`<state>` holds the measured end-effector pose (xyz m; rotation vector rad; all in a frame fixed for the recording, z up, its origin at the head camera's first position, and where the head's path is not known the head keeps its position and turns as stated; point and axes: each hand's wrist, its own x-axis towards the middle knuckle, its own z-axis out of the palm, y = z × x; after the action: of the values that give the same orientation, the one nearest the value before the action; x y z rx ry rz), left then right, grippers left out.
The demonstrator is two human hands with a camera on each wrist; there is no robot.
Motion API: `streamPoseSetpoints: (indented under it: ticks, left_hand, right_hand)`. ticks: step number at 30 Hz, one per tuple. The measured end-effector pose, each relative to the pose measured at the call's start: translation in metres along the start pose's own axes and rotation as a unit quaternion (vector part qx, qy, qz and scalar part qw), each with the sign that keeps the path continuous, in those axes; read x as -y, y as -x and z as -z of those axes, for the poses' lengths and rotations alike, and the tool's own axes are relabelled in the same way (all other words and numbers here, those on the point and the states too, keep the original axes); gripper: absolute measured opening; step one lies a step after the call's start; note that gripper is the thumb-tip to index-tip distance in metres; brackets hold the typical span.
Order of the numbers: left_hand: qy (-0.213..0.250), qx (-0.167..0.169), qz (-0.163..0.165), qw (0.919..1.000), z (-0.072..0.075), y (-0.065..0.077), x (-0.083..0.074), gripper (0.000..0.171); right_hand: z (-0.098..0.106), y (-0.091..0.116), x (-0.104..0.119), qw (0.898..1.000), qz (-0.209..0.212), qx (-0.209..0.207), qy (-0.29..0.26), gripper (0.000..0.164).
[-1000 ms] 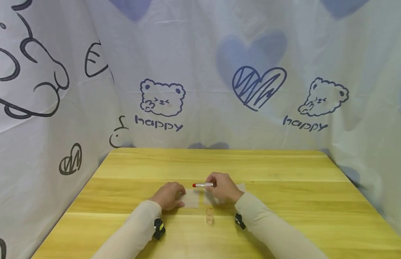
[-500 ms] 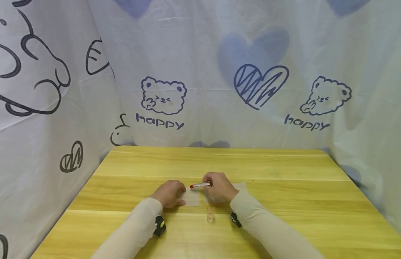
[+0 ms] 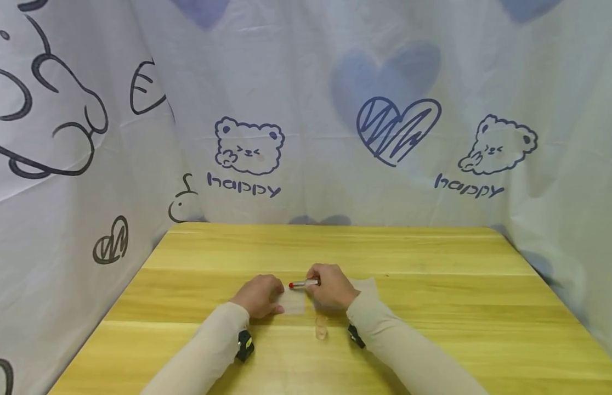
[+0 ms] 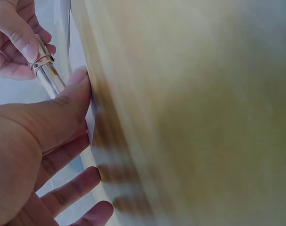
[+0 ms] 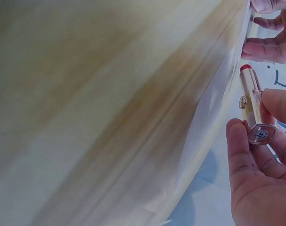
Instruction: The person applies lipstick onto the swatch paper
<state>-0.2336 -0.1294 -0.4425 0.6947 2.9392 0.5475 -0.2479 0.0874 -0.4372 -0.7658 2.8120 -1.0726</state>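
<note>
Right hand (image 3: 333, 287) grips the lipstick (image 3: 303, 283); left hand (image 3: 259, 296), spread, touches the left paper (image 3: 294, 303). Hard pressing could snap the tip (image 5: 245, 67); light holding could let that paper slip.

2 hands (image 3: 259, 296) (image 3: 334, 286), 1 lipstick (image 3: 305, 283), 2 paper sheets (image 3: 294, 304) (image 3: 367, 286) at 7 and 3 o'clock from it, 1 clear cap (image 3: 321, 329) at 5 o'clock. 2 wrist cameras (image 3: 244, 345) (image 3: 356, 336), 1 table (image 3: 335, 249), 2 bear drawings (image 3: 249, 147) (image 3: 500, 145).

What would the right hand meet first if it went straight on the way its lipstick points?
Probably the left hand, since the lipstick in the right hand points toward it; the pale sheet between them might come first, as height is unclear.
</note>
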Motion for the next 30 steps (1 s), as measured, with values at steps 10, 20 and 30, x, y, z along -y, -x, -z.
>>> streamPoseSetpoints:
  ticks: [10,20,30]
  left_hand:
    - [0.004,-0.001,-0.018,0.9998,0.0036,-0.0017,-0.0003,0.037]
    - [0.016,0.007,0.008,0.9998,0.0031,-0.0005,-0.0011,0.04]
    - [0.009,0.013,0.013,0.9998,0.0053,0.001,-0.0039,0.04]
  right_hand:
    - [0.0005,-0.001,0.0039,1.0,0.018,-0.014,0.018,0.013]
    - [-0.0019,-0.0003,0.0032,0.999,0.03,-0.02,0.036,0.01]
    - [-0.0017,0.0006,0.0047,0.999,0.027,-0.015,0.04,0.011]
